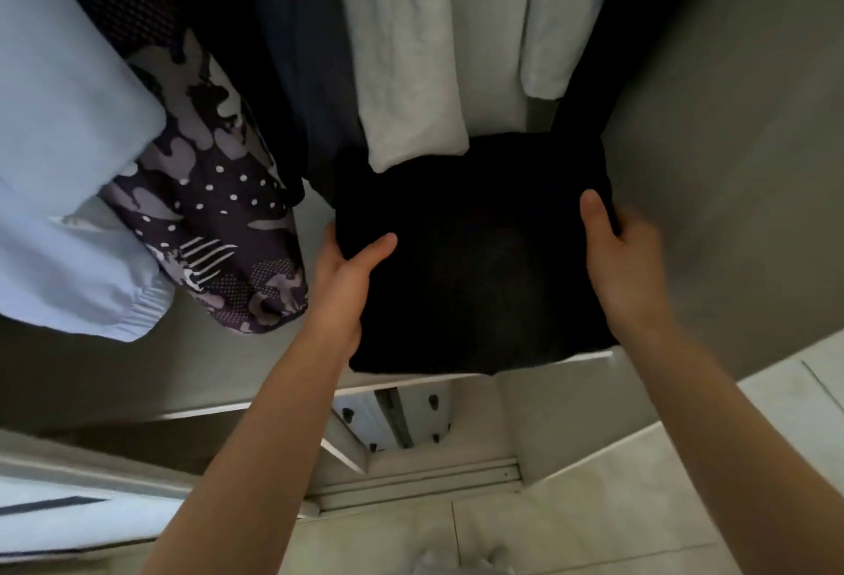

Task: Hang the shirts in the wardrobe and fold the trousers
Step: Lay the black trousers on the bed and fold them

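A folded black garment (475,254), probably trousers, lies on the wardrobe's white shelf (589,357), its front edge overhanging a little. My left hand (347,273) grips its left edge, thumb on top and fingers underneath. My right hand (616,245) grips the right edge the same way. Above the bundle hang shirts: a white one (411,63), a dark navy one (301,49), a purple patterned one (219,209) and a pale blue one (59,154).
The wardrobe's grey side wall (730,140) stands close on the right. Below the shelf are a sliding door track (420,478) and a white panel with black knobs (392,419). Pale floor tiles (571,529) lie at the bottom.
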Available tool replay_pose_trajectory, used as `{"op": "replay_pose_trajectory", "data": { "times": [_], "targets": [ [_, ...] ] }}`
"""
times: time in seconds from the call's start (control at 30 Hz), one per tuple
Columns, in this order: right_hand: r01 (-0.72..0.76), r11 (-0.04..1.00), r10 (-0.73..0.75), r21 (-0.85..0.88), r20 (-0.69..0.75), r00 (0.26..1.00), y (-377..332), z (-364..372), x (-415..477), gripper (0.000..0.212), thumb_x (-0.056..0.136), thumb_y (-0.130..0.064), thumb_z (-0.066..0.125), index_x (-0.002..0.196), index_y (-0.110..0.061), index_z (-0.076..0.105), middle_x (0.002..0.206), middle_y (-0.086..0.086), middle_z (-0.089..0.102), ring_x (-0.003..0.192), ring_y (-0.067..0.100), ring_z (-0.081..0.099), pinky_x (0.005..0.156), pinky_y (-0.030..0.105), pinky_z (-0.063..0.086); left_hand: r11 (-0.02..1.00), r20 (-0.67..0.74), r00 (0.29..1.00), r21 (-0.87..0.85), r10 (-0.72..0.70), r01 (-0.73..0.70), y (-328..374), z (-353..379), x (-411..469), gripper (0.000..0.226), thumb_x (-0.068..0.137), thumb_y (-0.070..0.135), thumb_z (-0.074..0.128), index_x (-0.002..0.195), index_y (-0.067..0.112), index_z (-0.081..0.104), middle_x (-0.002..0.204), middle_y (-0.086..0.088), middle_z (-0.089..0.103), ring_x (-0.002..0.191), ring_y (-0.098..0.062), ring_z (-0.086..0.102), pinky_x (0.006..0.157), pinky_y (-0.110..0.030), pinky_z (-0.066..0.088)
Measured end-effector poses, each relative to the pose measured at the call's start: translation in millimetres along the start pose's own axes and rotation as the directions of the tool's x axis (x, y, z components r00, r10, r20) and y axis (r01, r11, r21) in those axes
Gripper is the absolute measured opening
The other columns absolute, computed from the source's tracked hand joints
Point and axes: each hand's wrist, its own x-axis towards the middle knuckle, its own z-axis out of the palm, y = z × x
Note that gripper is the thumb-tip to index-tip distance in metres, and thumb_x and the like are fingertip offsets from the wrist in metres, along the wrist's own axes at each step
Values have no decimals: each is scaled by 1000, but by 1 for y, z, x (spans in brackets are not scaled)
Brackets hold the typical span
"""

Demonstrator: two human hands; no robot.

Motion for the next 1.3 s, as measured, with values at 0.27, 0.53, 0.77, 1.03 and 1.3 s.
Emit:
{"op": "replay_pose_trajectory", "data": {
  "times": [0.27,0.53,0.77,1.03,1.3],
  "targets": [
    [-171,950,199,-260,86,976,39,32,61,60,98,-54,40,108,2,62,109,21,65,104,37,61,85,35,47,945,-99,987,289,-125,149,-45,24,60,54,93,36,65,139,14,46,127,-3,61,117,-23,60,101,-38,48],
    [-163,945,214,-283,161,964,59,37,57,52,100,-41,45,134,-1,44,132,20,55,120,37,53,81,26,35,899,-154,984,412,-91,148,-63,7,60,29,93,43,63,104,17,60,95,1,66,94,-21,65,84,-33,52],
    [-41,923,91,-383,113,989,55,35,73,45,100,-36,46,129,-2,51,123,24,60,114,41,56,87,36,45,961,-151,980,227,-126,158,-55,15,59,16,95,39,61,91,24,62,93,1,70,86,-14,67,70,-25,52],
    [88,821,-35,-565,104,994,70,34,61,45,100,-37,45,137,-13,44,131,18,53,115,39,54,86,43,46,903,-239,970,406,-48,144,-77,16,55,31,97,39,58,115,14,56,103,-4,66,100,-26,65,87,-39,53],
    [187,817,-185,-545,59,981,76,24,46,44,98,-18,44,143,-20,41,137,10,44,112,36,54,82,44,47,625,-51,888,729,458,-280,-78,40,44,44,97,13,56,139,19,45,136,-5,47,108,-20,57,91,-37,48]
  ]
}}
